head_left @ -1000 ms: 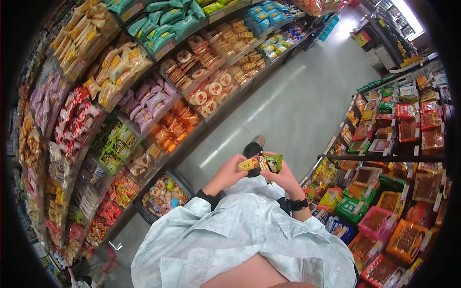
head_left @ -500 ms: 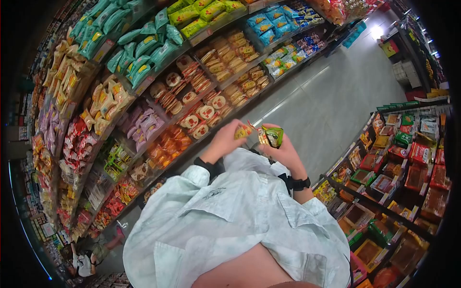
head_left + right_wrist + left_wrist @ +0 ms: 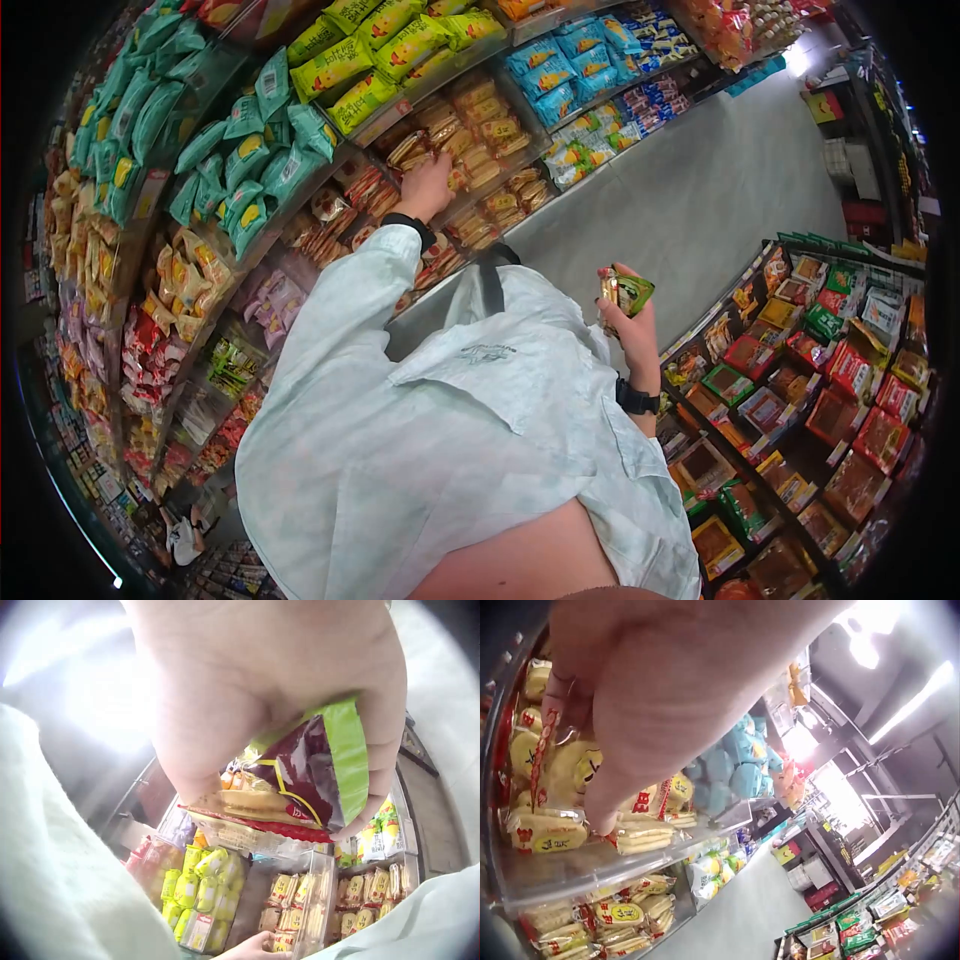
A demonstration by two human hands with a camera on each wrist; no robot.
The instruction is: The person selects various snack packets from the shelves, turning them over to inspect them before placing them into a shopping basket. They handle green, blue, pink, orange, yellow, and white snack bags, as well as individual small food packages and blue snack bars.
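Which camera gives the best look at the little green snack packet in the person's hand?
The right wrist view: the green snack packet fills the frame, showing its green edge, dark front and red seam, gripped by the right hand. The head view shows it small and far off. The left wrist view shows only shelf packets, not this one.

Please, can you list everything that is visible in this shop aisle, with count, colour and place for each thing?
Snack packets: many, yellow and red, in the clear shelf bin under the left hand.
Teal bags: many, teal, upper left shelves.
Yellow-green bags: several, top shelf.
Blue packets: many, blue, shelves further along.
Boxed goods: many, red, green and orange, low rack on the right.
Floor: one, grey, between the shelves.
Green and dark red packet: one, in the right hand.
Shirt: one, pale green.
Wristbands: two, black.
Left hand: reaches into the bin, fingers on a packet.
Right hand: its grip holds the packet.
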